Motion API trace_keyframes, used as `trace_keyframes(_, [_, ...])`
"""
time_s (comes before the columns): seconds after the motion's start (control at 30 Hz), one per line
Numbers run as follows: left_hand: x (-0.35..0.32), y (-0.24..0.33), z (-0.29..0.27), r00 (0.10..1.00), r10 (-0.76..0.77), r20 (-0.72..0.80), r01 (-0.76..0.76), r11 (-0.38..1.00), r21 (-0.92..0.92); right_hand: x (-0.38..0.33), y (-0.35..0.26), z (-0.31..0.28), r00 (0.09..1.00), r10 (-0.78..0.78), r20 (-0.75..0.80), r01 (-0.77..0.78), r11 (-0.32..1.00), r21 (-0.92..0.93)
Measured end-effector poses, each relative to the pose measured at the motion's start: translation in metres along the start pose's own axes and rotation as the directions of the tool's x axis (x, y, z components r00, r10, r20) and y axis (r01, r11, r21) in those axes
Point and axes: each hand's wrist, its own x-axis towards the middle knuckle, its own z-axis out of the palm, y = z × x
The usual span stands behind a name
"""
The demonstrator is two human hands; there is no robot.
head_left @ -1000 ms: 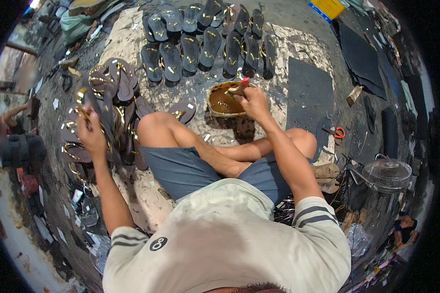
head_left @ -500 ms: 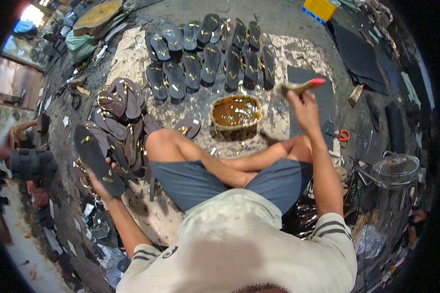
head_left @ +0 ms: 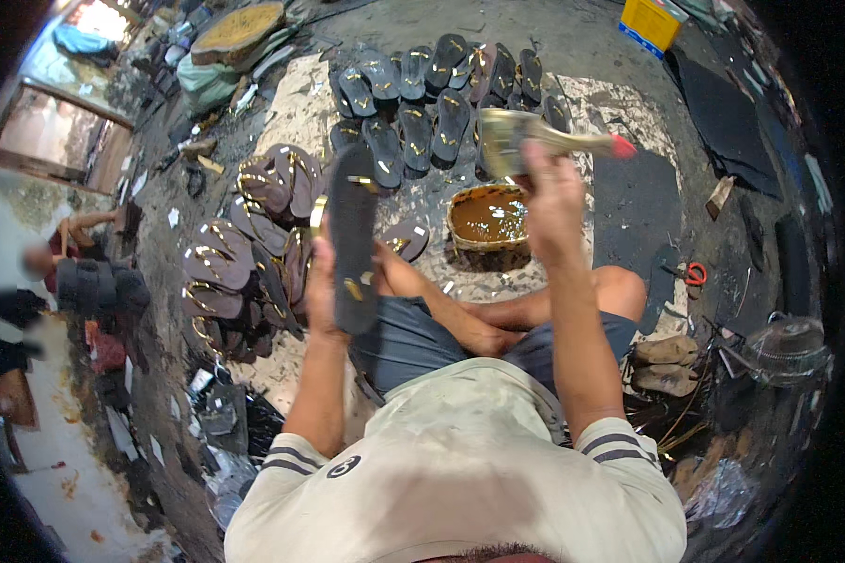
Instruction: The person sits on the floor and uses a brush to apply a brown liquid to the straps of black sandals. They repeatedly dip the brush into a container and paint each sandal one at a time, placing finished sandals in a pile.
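Note:
My left hand [head_left: 323, 298] grips a dark flip-flop [head_left: 355, 258] held up on end, its flat underside toward me with gold strap ends showing. In my right hand [head_left: 556, 192] is a wide paintbrush [head_left: 573, 143] with a red-tipped handle. Its bristle end points left, toward the flip-flop but apart from it, and is slightly blurred. Below the brush stands a tub [head_left: 483, 249] of glossy brown liquid, its rim coated. A heap of brown flip-flops [head_left: 218, 253] with gold straps lies left of the raised one.
Rows of dark flip-flops [head_left: 382, 150] lie on worn sheeting beyond the tub. Right of it are a dark flat sheet [head_left: 634, 202], red-handled scissors [head_left: 695, 273] and a fan [head_left: 787, 352]. A yellow-and-blue box [head_left: 650, 26] stands far right. Another person's arm [head_left: 89, 228] shows at left.
My left hand has raised the flip-flop and brought it right, in front of me. My right hand has swung the brush leftward over the tub. The view has shifted left.

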Motion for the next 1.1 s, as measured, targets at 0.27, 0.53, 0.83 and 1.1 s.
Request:
trace_keyframes(0.27, [0.01,-0.026,0.057,0.974,-0.117,0.196,0.182,0.915,-0.36,-0.081,0.037,0.046,0.726,-0.447,0.522,0.61,0.769,-0.19])
trace_keyframes(0.53, [-0.013,-0.047,0.044,0.955,0.019,0.296,0.036,0.983,-0.18,0.015,-0.01,0.024,0.978,-0.118,0.17,0.189,0.842,-0.505])
trace_keyframes(0.83, [-0.009,-0.049,0.04,0.944,-0.04,0.329,0.203,0.854,-0.479,-0.003,-0.015,0.026,0.777,-0.505,0.376,0.612,0.747,-0.261])
trace_keyframes(1.1, [0.049,-0.033,0.05,0.953,0.053,0.299,0.12,0.838,-0.532,-0.098,0.035,0.029,0.776,-0.371,0.51,0.567,0.763,-0.309])
